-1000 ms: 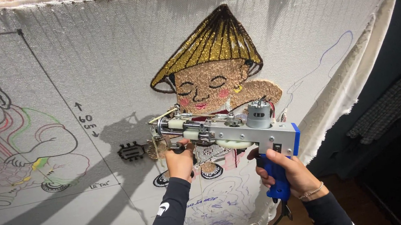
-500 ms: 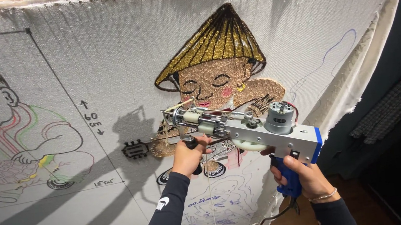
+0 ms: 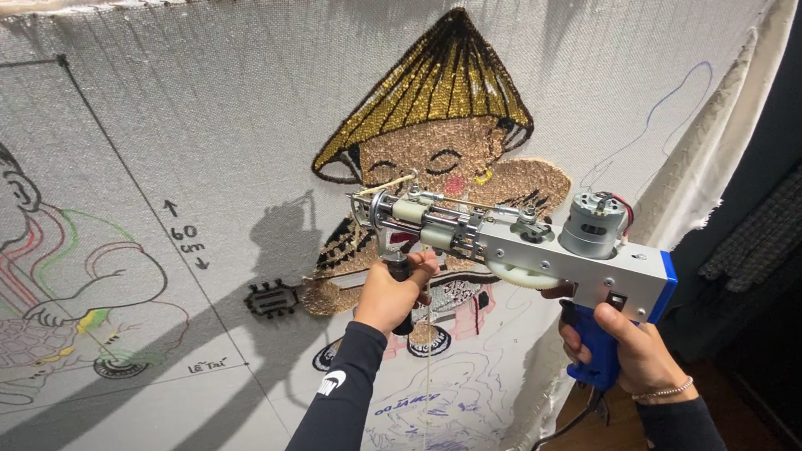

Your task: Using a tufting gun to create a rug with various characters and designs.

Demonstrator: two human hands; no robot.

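tool: tufting gun (image 3: 524, 242), nose against stretched cloth (image 3: 209, 126) at the figure (image 3: 434, 161)
left hand (image 3: 391, 292): fingers clamped on front handle
right hand (image 3: 626, 346): fingers clamped on blue grip
risk: tilted nose could snag or tear cloth

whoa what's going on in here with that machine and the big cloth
A person is holding a tufting gun up to a large white cloth stretched on a frame. The left hand grips the front handle, and the right hand holds the blue rear grip. The gun's tip is at a tufted figure in a gold cone hat, partly filled in. A drawn outline of another figure sits to the left, mostly unfilled.
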